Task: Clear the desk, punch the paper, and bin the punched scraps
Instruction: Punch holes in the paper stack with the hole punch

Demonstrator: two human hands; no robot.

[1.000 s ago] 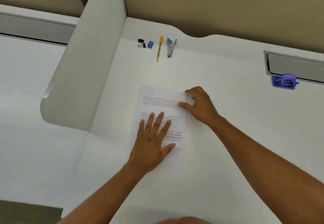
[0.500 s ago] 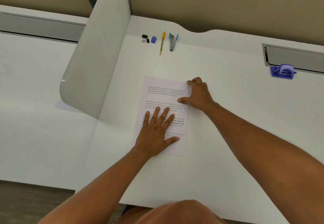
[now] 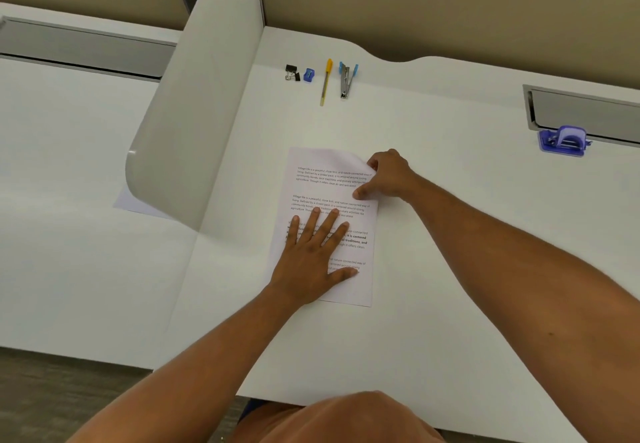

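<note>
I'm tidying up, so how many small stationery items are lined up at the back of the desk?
4, in a row: binder clip leftmost, blue sharpener, yellow pen, stapler rightmost.

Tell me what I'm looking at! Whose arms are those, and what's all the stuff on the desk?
A person wears a camera on their head, so you look down at their own arms. The left hand lies flat on a printed paper. The right hand pinches the paper's top right edge with its fingers. At the back of the white desk lie a binder clip, a sharpener, a pen and a stapler. A purple hole punch sits far right.
</note>
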